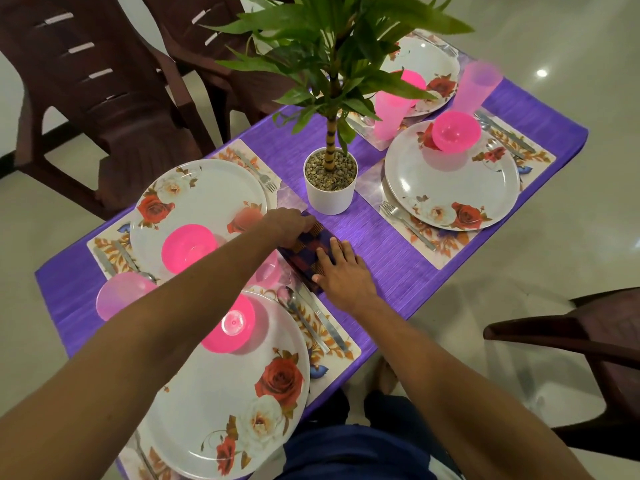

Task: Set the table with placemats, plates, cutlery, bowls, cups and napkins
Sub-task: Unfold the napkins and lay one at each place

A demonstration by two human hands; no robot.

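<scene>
A folded dark blue and brown checked napkin (313, 247) lies on the purple tablecloth (391, 258) in the middle of the table. My left hand (289, 225) grips its far end with curled fingers. My right hand (341, 271) lies flat on its near end, fingers straight. Floral plates (207, 195) (221, 403) (446, 181) sit on floral placemats (346, 351), each with a pink bowl (188, 247) (455, 131) (233, 323). Forks, knives and spoons (304, 317) lie beside the plates. Pink cups (389, 114) (476, 86) (121, 294) stand by the settings.
A white pot (330, 199) with a tall green plant stands just beyond the napkin. Dark brown plastic chairs stand at the far left (104, 98) and at the right (588, 344). The table's right edge drops to a pale tiled floor.
</scene>
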